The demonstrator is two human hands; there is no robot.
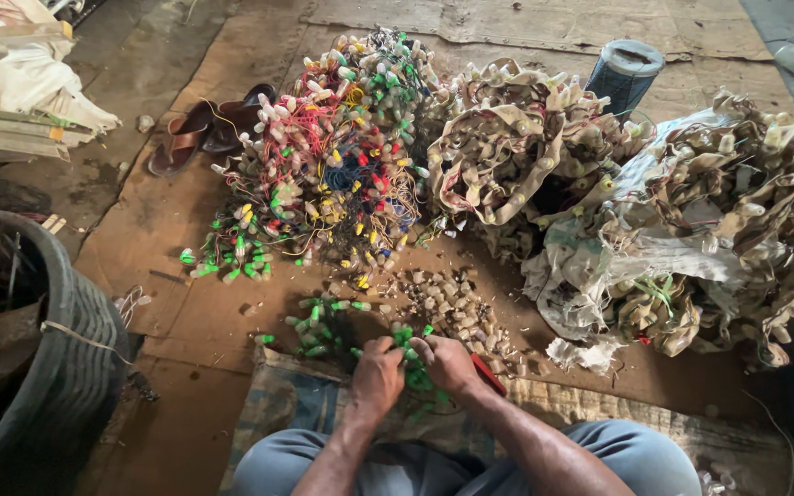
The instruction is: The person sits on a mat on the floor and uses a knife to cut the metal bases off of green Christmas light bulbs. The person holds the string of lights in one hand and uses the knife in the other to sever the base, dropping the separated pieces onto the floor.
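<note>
- My left hand [377,375] is curled narrow round green bulbs [413,360], fingers pinched on them.
- My right hand [449,364] grips the same bulbs from the other side, touching the left; a red tool [489,375] shows just behind it.
- The bulbs sit low centre, over a woven mat [296,400] at my knees.
- More green bulbs [319,326] lie just ahead, beside loose caps [448,303].
- Beyond, a tangle of coloured wired bulbs [333,156]; to its right, dusty strings [691,220].
- Sandals [209,129] far left, a black tub [39,358] near left.
</note>
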